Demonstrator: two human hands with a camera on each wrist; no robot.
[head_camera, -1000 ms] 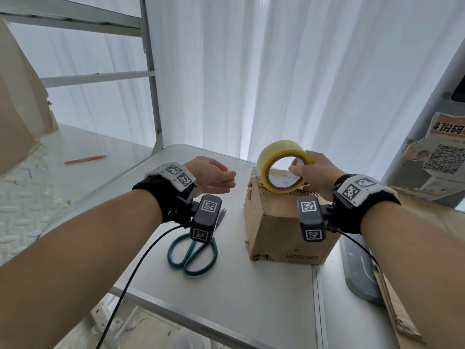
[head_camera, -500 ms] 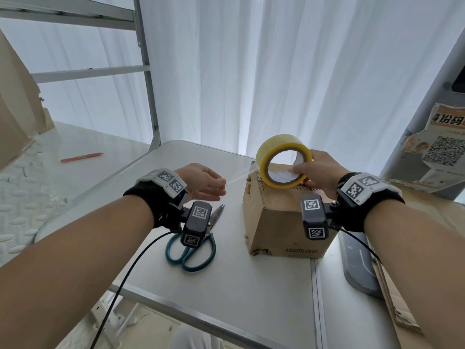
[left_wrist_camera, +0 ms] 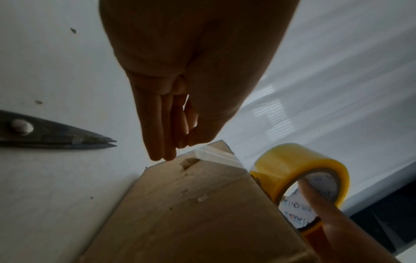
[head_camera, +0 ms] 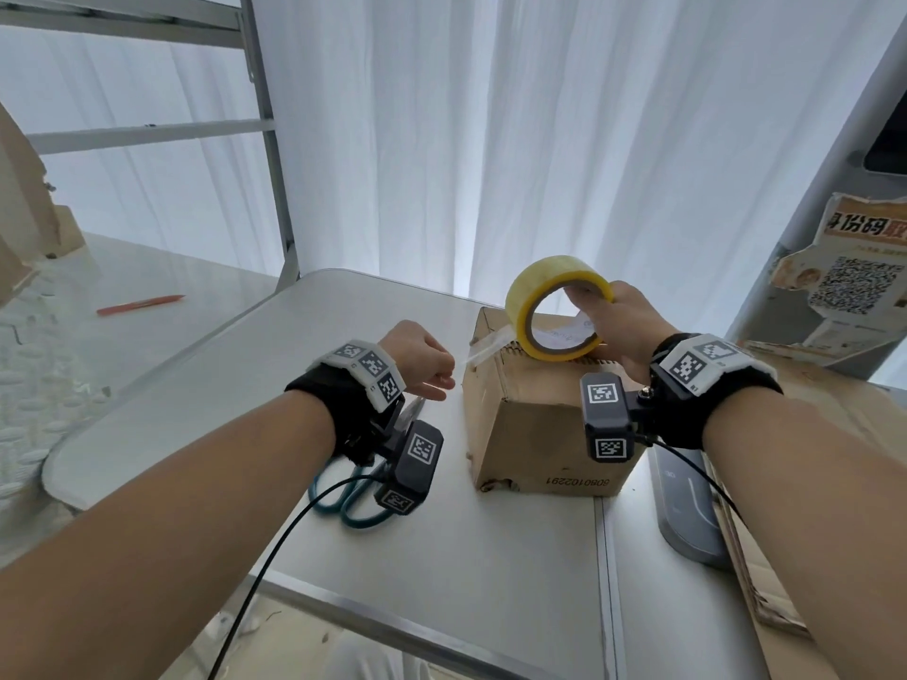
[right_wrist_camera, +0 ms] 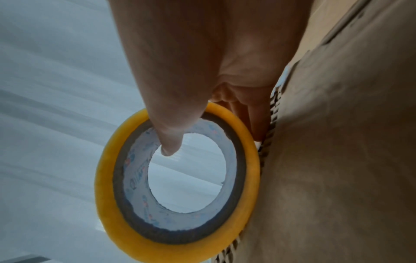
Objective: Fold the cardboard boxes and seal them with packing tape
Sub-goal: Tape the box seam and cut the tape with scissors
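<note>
A closed brown cardboard box [head_camera: 540, 424] stands on the grey table [head_camera: 294, 395]. My right hand [head_camera: 589, 311] grips a yellow tape roll [head_camera: 540, 274] upright on the box top, thumb inside the core. A clear tape strip [head_camera: 483, 350] runs from the roll over the box's left top edge to my left hand [head_camera: 441, 380], which pinches its free end. The left wrist view shows my left hand [left_wrist_camera: 178, 151], the strip [left_wrist_camera: 216, 155], the box [left_wrist_camera: 202, 213] and the roll [left_wrist_camera: 299, 160]. In the right wrist view my right hand [right_wrist_camera: 213, 140] holds the roll [right_wrist_camera: 105, 178] against the box [right_wrist_camera: 337, 160].
Teal-handled scissors [head_camera: 353, 498] lie on the table under my left wrist, blades [left_wrist_camera: 56, 137] pointing at the box. A grey flat device [head_camera: 687, 507] and flat cardboard [head_camera: 795, 557] lie right of the box. An orange pen [head_camera: 140, 305] lies far left. White curtains hang behind.
My left hand has drawn a strip of tape out of the roll and brought its end down beside the box's left top edge. My right hand still holds the roll on the box.
</note>
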